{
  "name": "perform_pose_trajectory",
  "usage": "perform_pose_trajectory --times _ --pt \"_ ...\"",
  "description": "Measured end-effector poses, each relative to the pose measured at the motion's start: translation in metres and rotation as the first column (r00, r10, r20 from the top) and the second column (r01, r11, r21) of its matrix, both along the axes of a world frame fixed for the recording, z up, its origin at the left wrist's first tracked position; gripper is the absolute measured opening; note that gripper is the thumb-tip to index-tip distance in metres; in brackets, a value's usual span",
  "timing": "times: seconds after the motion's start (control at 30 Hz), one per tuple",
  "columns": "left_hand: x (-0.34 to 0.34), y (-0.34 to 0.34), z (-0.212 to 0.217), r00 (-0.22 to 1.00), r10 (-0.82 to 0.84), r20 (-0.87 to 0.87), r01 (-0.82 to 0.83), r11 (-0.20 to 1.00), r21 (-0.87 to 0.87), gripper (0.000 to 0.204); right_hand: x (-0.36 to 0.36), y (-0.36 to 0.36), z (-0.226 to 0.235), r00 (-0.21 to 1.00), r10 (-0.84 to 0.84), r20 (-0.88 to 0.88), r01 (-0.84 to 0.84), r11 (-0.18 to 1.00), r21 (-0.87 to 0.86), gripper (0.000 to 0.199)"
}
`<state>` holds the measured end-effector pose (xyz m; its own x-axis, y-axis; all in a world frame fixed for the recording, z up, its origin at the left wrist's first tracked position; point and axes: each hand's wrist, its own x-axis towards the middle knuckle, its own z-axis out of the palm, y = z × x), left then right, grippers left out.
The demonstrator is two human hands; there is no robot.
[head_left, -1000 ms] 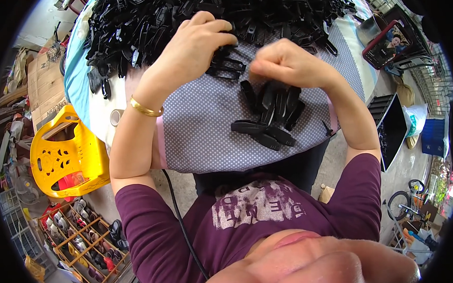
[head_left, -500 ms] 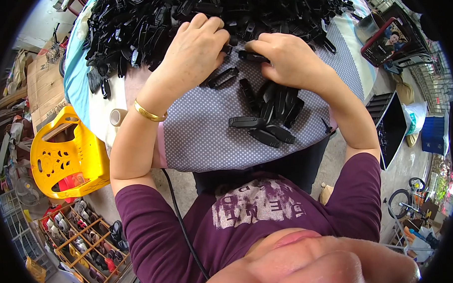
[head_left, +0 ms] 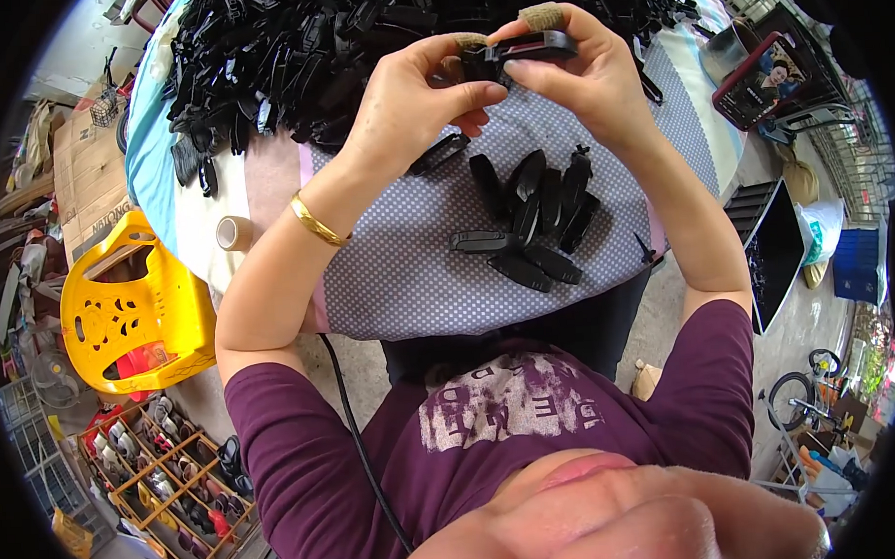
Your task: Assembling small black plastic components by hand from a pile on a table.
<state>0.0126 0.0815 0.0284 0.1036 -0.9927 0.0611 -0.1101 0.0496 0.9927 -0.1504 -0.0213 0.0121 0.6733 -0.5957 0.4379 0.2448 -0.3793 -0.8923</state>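
Note:
Above the far part of the cloth, my right hand (head_left: 593, 72) pinches a long black plastic clip (head_left: 538, 47) between thumb and fingers. My left hand (head_left: 412, 98) is closed at the clip's left end, its thumb and index finger around a small dark part there. Tan tape wraps a fingertip on each hand. Just below my left hand lies a single black clip (head_left: 439, 155). Nearer to me, a small group of black clips (head_left: 526, 218) is spread on the dotted cloth (head_left: 398, 281). Behind my hands rises a large heap of similar black pieces (head_left: 272, 59).
A tape roll (head_left: 234, 233) lies on the table's left side. Beside the table stands a yellow plastic chair (head_left: 104, 311). At the right are a phone-like screen (head_left: 764, 81), a metal pot (head_left: 730, 53) and a black bin (head_left: 777, 258). A black cable (head_left: 349, 411) hangs near my left arm.
Both hands have lifted from the cloth and come together, bringing a black clip up between them. Another clip now stands out at the upper right of the near group.

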Motion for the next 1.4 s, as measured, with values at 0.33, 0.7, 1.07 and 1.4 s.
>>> perform_pose_trajectory --times 0.33,0.7,1.07,1.4 --pt "-0.004 0.001 -0.005 0.974 0.101 -0.202 -0.119 0.99 -0.082 0.027 0.008 0.011 -0.007 0.995 -0.096 -0.041 0.095 0.995 -0.028 0.029" --pt "0.003 -0.003 -0.017 0.978 0.154 -0.138 -0.175 0.972 -0.157 0.027 0.007 0.017 -0.006 0.987 -0.135 -0.092 0.131 0.99 -0.057 0.028" --pt "-0.001 -0.002 -0.014 0.963 0.045 -0.265 -0.098 0.977 -0.191 0.026 0.011 0.023 -0.004 0.93 -0.363 -0.062 0.284 0.814 -0.506 0.032" --pt "0.015 -0.002 -0.009 0.997 -0.042 0.059 0.057 0.953 -0.298 0.023 0.005 0.022 -0.002 0.941 -0.187 -0.282 0.068 0.922 -0.382 0.023"
